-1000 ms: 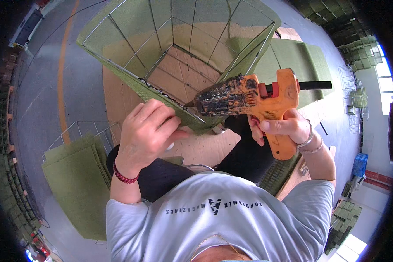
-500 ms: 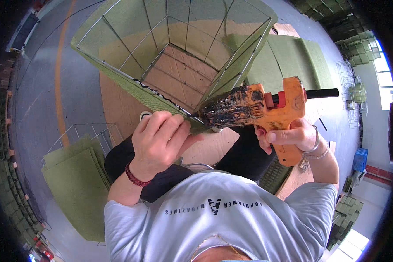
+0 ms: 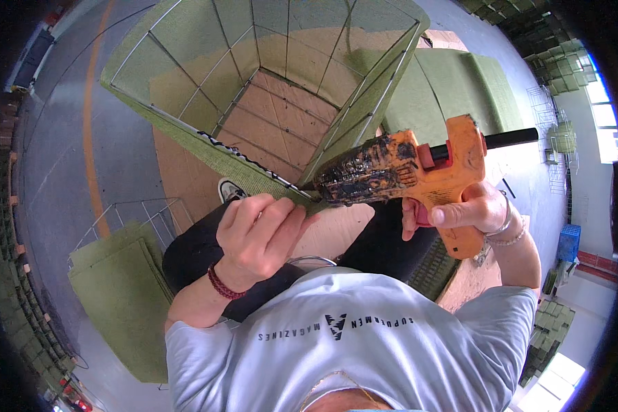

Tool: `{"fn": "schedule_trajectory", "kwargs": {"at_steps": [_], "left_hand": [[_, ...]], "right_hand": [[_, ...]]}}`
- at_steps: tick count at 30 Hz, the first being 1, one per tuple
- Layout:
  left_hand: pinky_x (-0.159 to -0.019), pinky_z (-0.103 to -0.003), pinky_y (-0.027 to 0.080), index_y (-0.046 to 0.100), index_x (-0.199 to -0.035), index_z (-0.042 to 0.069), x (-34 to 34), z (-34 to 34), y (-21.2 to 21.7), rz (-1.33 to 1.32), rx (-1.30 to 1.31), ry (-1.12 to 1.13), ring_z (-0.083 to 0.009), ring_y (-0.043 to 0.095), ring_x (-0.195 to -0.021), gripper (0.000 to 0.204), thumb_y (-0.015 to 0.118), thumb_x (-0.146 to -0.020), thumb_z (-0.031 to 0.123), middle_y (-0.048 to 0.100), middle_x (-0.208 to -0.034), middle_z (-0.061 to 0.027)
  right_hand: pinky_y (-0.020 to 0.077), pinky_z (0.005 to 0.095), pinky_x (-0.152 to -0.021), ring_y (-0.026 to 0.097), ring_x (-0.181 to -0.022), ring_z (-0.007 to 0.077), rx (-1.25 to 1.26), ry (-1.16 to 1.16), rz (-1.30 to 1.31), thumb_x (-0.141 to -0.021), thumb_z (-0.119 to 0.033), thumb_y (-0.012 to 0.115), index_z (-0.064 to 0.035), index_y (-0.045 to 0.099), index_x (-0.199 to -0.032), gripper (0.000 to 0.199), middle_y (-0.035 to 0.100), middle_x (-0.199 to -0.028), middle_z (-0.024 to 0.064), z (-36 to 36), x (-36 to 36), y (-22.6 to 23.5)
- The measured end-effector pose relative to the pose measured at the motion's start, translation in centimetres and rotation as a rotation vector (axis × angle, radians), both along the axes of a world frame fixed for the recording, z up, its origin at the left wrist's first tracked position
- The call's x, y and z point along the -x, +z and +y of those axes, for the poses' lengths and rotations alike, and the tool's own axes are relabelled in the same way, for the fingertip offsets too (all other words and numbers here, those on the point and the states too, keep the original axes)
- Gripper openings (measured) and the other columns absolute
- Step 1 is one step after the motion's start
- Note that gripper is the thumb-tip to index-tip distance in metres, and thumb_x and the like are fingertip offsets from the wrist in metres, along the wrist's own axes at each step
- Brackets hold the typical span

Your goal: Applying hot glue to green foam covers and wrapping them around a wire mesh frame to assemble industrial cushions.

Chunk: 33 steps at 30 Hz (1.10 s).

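An orange glue gun (image 3: 453, 180) with a black-smeared front and a black glue stick (image 3: 511, 138) at its back is gripped by my right hand (image 3: 475, 208), fingers at the red trigger. Its nozzle end meets the near corner of an open-topped wire frame (image 3: 200, 88) lined outside with green woven fabric (image 3: 216, 155). A wavy bead of black glue (image 3: 244, 157) runs along the frame's near-left rim to that corner. My left hand (image 3: 262, 237) is closed on the fabric edge just below the nozzle; the fingertips are partly hidden.
Brown board (image 3: 168, 147) lies under the frame. Green fabric sheets (image 3: 120, 302) and another wire frame (image 3: 144, 209) are at lower left; more green sheets (image 3: 453, 93) lie at upper right. My shoe (image 3: 231, 189) stands beside the fabric-covered frame. A blue crate (image 3: 568, 242) is far right.
My left hand has shifted right and slightly down along the fabric edge. The frame has slid a little left in view, while the glue gun's nozzle stays at the corner.
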<state>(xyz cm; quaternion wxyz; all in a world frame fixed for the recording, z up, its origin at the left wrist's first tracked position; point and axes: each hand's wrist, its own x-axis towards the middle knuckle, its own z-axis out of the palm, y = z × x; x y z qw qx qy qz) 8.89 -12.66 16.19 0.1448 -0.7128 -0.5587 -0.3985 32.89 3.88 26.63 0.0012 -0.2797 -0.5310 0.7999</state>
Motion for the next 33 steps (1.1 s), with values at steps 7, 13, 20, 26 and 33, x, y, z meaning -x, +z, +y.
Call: {"fn": "schedule_trajectory", "kwargs": {"at_steps": [7,13,20,26,33], "left_hand": [[-0.06,-0.032,0.044,0.071,-0.079,0.005,-0.3,-0.1,-0.3,0.012,-0.01,0.016,-0.0211,0.058,-0.074,0.026,0.086,-0.062,0.017,0.062,-0.082,-0.0023],[-0.059,-0.03,0.044,0.071,-0.08,0.006,-0.3,-0.1,-0.4,0.04,-0.017,0.006,-0.0191,0.058,-0.073,0.024,0.085,-0.064,0.018,0.062,-0.083,-0.0011],[-0.06,-0.033,0.045,0.07,-0.077,0.007,-0.6,-0.1,-0.4,-0.003,-0.005,0.026,-0.0228,0.058,-0.075,0.028,0.088,-0.058,0.016,0.063,-0.082,-0.0025],[-0.061,-0.029,0.043,0.072,-0.081,0.007,-0.8,0.2,-0.6,0.026,-0.028,0.038,-0.0184,0.058,-0.074,0.024,0.084,-0.066,0.02,0.064,-0.085,-0.0008],[-0.062,-0.03,0.043,0.072,-0.082,0.009,-0.7,0.0,-0.8,0.043,-0.034,0.019,-0.0192,0.057,-0.078,0.023,0.084,-0.065,0.019,0.064,-0.086,-0.0005]], "right_hand": [[0.0534,0.0324,-0.082,0.065,-0.09,0.0206,-0.017,0.042,0.044,-0.088,-0.019,0.073,0.0041,0.055,-0.113,0.038,0.06,-0.098,0.0095,0.3,1.1,-0.4],[0.0561,0.0387,-0.07,0.065,-0.078,0.0244,-0.067,-0.024,-0.054,-0.08,-0.016,0.075,0.0065,0.056,-0.11,0.042,0.061,-0.09,0.0149,0.1,1.6,-0.7],[0.0517,0.0301,-0.078,0.063,-0.085,0.0177,0.002,0.051,-0.032,-0.087,-0.014,0.074,0.0022,0.053,-0.117,0.039,0.059,-0.099,0.0082,0.4,0.4,-0.3],[0.0531,0.03,-0.076,0.063,-0.085,0.0177,-0.006,0.017,-0.078,-0.086,-0.011,0.074,0.0017,0.053,-0.119,0.04,0.058,-0.101,0.0083,0.2,-0.1,0.4],[0.0531,0.029,-0.075,0.063,-0.085,0.0168,-0.005,0.082,-0.133,-0.084,-0.01,0.076,0.0025,0.054,-0.118,0.042,0.059,-0.101,0.0083,0.6,-1.1,0.8]]}}
